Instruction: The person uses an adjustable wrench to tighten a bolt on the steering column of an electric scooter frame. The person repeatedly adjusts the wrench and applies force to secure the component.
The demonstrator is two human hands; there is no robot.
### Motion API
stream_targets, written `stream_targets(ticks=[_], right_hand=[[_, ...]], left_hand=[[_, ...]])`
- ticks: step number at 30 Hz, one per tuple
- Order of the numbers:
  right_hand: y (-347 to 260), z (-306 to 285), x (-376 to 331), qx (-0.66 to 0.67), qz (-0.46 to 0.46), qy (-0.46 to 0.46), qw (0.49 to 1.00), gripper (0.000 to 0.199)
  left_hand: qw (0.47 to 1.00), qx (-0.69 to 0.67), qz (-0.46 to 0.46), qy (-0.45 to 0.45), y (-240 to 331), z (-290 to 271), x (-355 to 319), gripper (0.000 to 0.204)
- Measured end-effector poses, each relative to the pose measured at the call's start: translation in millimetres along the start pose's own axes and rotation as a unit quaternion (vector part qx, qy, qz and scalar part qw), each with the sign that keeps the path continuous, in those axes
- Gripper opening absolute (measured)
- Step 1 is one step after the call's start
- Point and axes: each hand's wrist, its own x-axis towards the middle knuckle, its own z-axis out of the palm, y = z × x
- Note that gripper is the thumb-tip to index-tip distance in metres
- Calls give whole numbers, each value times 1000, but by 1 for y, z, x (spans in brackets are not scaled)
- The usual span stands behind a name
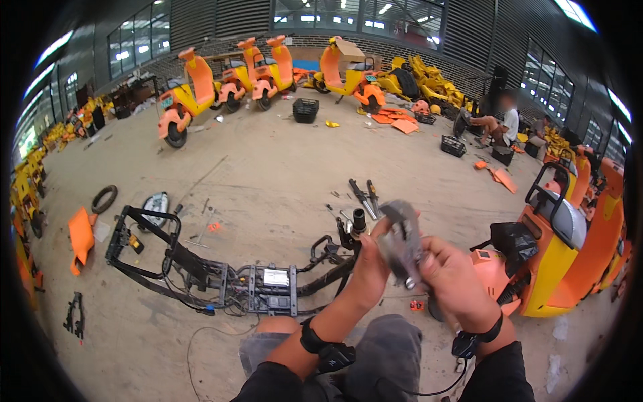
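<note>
Between my two hands, above my knees, is a grey metal part (403, 242), its outline smeared; I cannot make out its exact kind. My left hand (372, 260) is closed on its left side, thumb up against it. On the other side my right hand (450, 268) grips it with bent fingers. Just beyond and to the left lies a stripped black scooter frame (216, 276) on the floor, with wiring and a boxy middle section. Its upright steering tube (359, 220) stands right beside my left hand.
Pliers and screwdriver-like tools (364, 195) lie beyond the frame. An orange-yellow scooter (536, 268) stands close on my right. To the left are an orange panel (81, 238) and a tyre (104, 199). Farther off are scooters, black crates (306, 110) and a seated person (502, 120).
</note>
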Motion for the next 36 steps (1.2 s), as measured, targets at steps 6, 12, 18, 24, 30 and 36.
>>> stream_targets(ticks=[6,12,18,24,30,36], right_hand=[[5,-8,10,-129,54,218,966,44],[39,-22,4,-158,47,252,954,49],[58,3,7,94,92,130,983,38],[67,-16,20,-19,134,38,990,32],[47,-49,40,-188,172,-19,967,28],[46,-30,74,-250,247,-70,933,34]], left_hand=[[994,1,-107,-26,-126,28,-43,69],[973,-67,-217,-36,-130,48,-84,54],[947,-148,-283,-32,-117,23,-114,53],[888,179,-330,-266,-92,-22,-74,55],[913,309,121,238,-35,-110,-37,33],[811,364,258,378,-66,-154,3,30]])
